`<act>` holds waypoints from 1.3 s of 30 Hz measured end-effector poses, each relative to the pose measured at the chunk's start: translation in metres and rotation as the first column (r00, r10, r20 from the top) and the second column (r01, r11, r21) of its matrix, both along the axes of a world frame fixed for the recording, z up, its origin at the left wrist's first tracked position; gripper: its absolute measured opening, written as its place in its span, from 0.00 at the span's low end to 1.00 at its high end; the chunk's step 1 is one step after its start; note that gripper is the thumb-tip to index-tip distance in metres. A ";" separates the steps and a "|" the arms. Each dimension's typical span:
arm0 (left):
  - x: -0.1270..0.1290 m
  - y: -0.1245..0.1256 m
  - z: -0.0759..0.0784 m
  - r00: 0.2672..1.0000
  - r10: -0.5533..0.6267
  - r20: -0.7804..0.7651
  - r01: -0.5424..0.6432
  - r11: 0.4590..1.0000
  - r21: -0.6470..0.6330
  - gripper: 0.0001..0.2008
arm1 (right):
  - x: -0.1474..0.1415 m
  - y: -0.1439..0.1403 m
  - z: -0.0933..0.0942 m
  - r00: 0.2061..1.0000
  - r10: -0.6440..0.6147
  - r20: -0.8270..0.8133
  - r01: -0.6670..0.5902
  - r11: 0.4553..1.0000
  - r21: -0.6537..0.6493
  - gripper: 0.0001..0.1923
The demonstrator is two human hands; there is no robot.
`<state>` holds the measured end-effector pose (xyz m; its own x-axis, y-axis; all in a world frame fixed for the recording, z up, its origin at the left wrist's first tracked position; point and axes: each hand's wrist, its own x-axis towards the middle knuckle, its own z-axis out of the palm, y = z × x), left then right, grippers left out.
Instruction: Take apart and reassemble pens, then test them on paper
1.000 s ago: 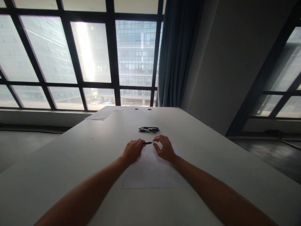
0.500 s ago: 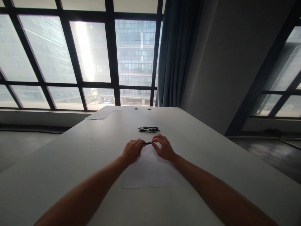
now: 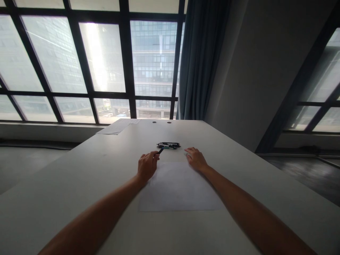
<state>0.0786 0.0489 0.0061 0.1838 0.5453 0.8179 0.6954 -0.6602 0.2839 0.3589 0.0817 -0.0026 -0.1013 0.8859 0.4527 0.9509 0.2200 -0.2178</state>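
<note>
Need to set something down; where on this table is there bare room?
The table is bare from the left hand to its left edge, and from the right hand to its right edge. It is crowded in the middle, around the held pen, the pen pile and the white sheet. Papers lie at the far left corner.

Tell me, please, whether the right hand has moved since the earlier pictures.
Yes: judged against the pens, the right hand has moved rightward and slightly forward, now lying past their right end.
</note>
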 end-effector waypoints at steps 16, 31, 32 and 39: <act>-0.001 0.000 -0.005 0.988 -0.037 -0.151 0.026 0.997 -0.074 0.09 | -0.015 -0.005 0.009 0.937 0.212 -0.279 -0.160 0.967 0.199 0.09; 0.000 -0.001 -0.004 0.983 -0.040 -0.181 0.018 0.992 -0.122 0.08 | -0.064 -0.033 0.025 0.757 0.435 -0.487 -0.356 0.900 0.251 0.06; 0.000 -0.001 -0.004 0.982 -0.048 -0.183 0.025 0.992 -0.124 0.08 | -0.065 -0.033 0.024 0.758 0.441 -0.481 -0.361 0.897 0.253 0.06; -0.001 -0.002 -0.004 0.977 -0.074 -0.202 0.047 0.990 -0.136 0.09 | -0.070 -0.037 0.024 0.757 0.477 -0.446 -0.398 0.879 0.264 0.05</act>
